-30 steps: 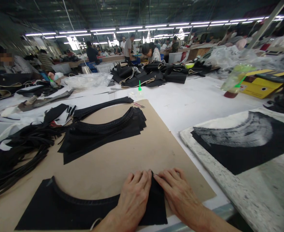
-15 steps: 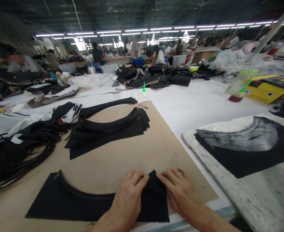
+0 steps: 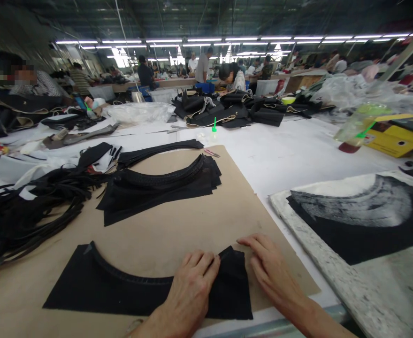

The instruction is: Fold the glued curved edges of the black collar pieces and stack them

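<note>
Right now our left hand (image 3: 194, 284) lies over the flat black sheet panel with a concave, ridged upper edge (image 3: 122, 295), its fingertips resting near the top rim; whether they also pinch the material, we cannot tell. Our right hand (image 3: 270, 267) is released, fingers loosely spread just beside the panel's right end, grasping nothing. The panel lies mostly on the large tan paperboard sheet (image 3: 178, 225) spread over the white-topped table (image 3: 248, 155), nearer us than the stack of similar black curved pieces (image 3: 160, 188). We judge it light and pliable, like thin leather or coated cloth, hardly fragile but apt to crease or skid. We would take hold at the flat outer ends, sparing the ridged curve.
</note>
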A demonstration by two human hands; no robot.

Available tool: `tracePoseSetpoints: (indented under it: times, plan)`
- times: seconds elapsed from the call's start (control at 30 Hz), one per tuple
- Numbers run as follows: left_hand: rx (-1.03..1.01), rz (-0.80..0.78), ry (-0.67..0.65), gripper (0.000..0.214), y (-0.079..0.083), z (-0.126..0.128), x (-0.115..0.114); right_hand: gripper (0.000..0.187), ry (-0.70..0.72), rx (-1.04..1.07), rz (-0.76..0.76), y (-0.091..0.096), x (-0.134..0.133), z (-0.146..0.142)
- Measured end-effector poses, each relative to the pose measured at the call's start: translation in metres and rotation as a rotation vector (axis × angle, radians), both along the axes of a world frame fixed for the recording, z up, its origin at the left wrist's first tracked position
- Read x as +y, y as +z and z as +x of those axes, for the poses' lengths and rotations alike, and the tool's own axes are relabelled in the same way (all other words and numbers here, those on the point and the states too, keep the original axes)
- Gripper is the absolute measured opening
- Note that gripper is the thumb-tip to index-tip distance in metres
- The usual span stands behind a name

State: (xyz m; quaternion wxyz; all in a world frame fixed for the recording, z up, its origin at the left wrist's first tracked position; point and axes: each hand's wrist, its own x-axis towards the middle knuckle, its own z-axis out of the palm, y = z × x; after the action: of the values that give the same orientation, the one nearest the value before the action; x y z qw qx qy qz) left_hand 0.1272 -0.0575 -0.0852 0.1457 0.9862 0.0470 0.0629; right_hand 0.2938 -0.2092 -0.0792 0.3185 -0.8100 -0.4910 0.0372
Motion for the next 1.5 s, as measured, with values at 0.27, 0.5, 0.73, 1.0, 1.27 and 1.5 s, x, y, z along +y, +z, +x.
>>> tracePoseSetpoints:
  times: [0.27,0.5,0.73,1.0,1.27,1.5]
  plan:
    - [-0.027,-0.106,0.056,0.049,0.004,-0.007,-0.004,0.026,0.255,-0.027,-0.227,0.025,0.024,-0.007]
    - [0.083,-0.331,0.271,0.044,0.016,-0.015,0.001,0.021,0.340,0.149,-0.411,0.043,0.040,-0.007]
    - [0.109,-0.458,0.192,0.043,0.030,-0.032,0.018,0.012,0.332,0.536,-0.501,0.049,0.042,-0.017]
    - [0.434,-0.616,0.162,0.054,0.067,-0.071,0.084,0.017,0.200,1.111,-0.440,0.046,0.049,-0.046]
    - [-0.066,-0.444,0.404,0.023,0.101,-0.102,0.062,0.036,-0.083,1.447,-0.098,0.028,0.061,-0.090]
    - [-0.041,-1.662,0.374,0.051,0.062,-0.110,0.002,0.041,-0.094,1.567,0.008,0.042,0.056,-0.110]
